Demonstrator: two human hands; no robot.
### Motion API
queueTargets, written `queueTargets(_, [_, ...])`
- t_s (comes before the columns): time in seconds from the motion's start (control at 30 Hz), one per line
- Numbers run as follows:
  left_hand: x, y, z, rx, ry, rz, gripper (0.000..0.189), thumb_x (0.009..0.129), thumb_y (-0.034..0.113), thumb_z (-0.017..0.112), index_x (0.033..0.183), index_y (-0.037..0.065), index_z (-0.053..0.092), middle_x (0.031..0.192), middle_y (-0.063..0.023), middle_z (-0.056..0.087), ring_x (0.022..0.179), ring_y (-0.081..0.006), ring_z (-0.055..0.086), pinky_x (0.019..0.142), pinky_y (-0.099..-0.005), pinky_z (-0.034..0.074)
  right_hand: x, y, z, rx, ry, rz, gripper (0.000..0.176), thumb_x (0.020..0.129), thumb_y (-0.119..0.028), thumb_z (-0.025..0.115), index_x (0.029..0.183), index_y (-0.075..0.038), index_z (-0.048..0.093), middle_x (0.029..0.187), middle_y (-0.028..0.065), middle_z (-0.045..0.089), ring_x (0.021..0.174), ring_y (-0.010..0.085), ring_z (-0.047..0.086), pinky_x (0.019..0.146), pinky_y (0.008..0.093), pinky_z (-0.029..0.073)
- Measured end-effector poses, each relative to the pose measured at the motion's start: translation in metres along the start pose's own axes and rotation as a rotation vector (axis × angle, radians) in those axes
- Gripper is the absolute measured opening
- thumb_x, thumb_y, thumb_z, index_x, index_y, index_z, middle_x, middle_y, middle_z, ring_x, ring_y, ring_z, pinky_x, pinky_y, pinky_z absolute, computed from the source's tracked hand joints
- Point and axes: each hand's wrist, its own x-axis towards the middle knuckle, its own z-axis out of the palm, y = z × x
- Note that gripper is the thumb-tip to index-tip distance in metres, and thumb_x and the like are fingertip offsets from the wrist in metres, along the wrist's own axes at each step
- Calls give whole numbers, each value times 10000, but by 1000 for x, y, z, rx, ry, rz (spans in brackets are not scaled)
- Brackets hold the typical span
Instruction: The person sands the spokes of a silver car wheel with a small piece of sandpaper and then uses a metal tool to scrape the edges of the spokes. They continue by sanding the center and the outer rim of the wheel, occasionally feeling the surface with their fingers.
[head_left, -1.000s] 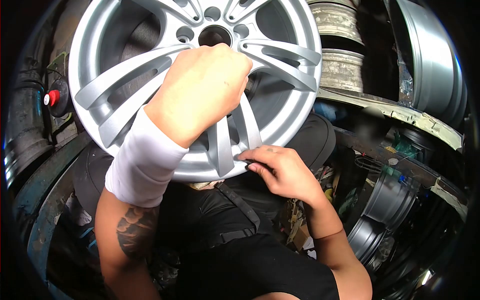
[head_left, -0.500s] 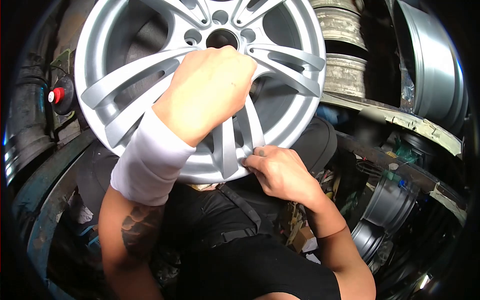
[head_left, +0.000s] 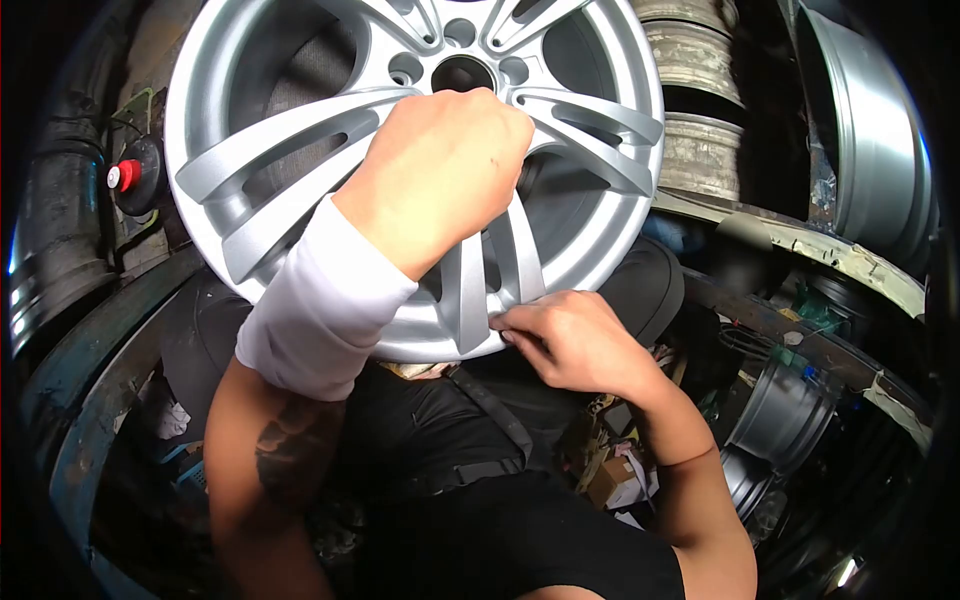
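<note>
A silver alloy wheel (head_left: 205, 75) with paired spokes rests across my lap, face up, and its top runs out of view. My left hand (head_left: 445, 180), with a white band around the wrist, is closed over the spokes just below the center hole. Its fingers curl underneath, so what they grip is hidden. My right hand (head_left: 575, 340) is at the lower rim, beside the outer end of a spoke. Thumb and forefinger are pinched together against the metal there; anything between them is too small to make out.
Worn wheels (head_left: 695, 150) are stacked at upper right, near a large silver rim (head_left: 880, 130). More grey rims (head_left: 780, 415) lie lower right, by a small cardboard box (head_left: 615, 480). At left are a red-and-white knob (head_left: 125, 177) and a curved metal edge (head_left: 90, 400).
The whole view has shifted slightly, so the wheel and both hands appear a little further right. My right fingers have moved slightly along the rim toward the spoke end. My left hand keeps its place.
</note>
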Motion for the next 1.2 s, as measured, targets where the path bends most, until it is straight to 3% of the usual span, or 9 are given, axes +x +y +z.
queueTargets(0.17, [0,4,-5,-8,-47,-8,131,931,148,755,926,19,732,827,-205,738,834,-432,733,735,-515,588,2,-11,1,-107,-10,-6,202,890,-79,731,1081,-67,795,809,168,750,786,393,730,715,487,566])
queueTargets(0.2, [1,5,-5,-10,-61,-17,131,932,148,754,927,19,731,825,-206,737,833,-432,733,735,-515,588,5,-4,7,9,19,-41,188,878,-72,730,1056,-70,792,773,167,737,771,392,727,722,485,566])
queueTargets(0.3, [-2,4,-1,-13,-27,21,133,936,151,753,935,20,730,826,-206,735,829,-433,733,734,-516,588,-1,-5,-5,-95,-32,86,168,872,-65,727,1032,-61,778,778,168,734,774,395,725,741,480,567])
queueTargets(0.43, [0,5,-1,-5,-50,1,133,934,149,754,928,19,730,835,-203,739,823,-430,735,731,-515,589,6,-3,4,-44,-2,-92,175,862,-62,723,1033,-60,763,801,156,741,788,383,730,762,468,566])
queueTargets(0.57, [-2,4,-2,-2,-53,-15,129,932,146,752,920,19,732,840,-202,742,822,-426,738,732,-513,594,-3,-11,0,-244,-37,26,203,858,-74,724,1058,-71,756,804,141,749,805,370,735,799,462,561])
queueTargets(0.83, [-1,6,3,-3,-46,3,135,934,149,746,909,18,729,839,-200,740,821,-429,735,726,-512,593,3,-13,4,-155,-4,-20,177,868,-95,744,1040,-74,779,794,149,741,801,359,734,798,451,557])
queueTargets(0.97, [-2,3,2,5,-49,2,135,936,152,744,910,22,723,838,-196,740,823,-426,734,719,-510,591,-10,0,3,-25,213,10,190,913,-96,759,1099,-93,797,768,122,727,759,340,717,773,415,535])
queueTargets(1.0, [-3,4,2,3,-46,13,135,936,153,744,911,22,722,839,-195,741,824,-425,734,717,-509,590,-14,-1,0,-66,221,40,197,960,-136,731,1148,-117,790,836,102,762,817,313,738,792,424,534])
queueTargets(1.2, [-2,4,4,14,-91,0,147,940,157,743,907,17,712,835,-196,734,829,-422,735,724,-509,590,-13,-5,9,-177,229,27,239,912,-90,764,1140,-137,815,765,75,715,731,306,687,758,407,503])
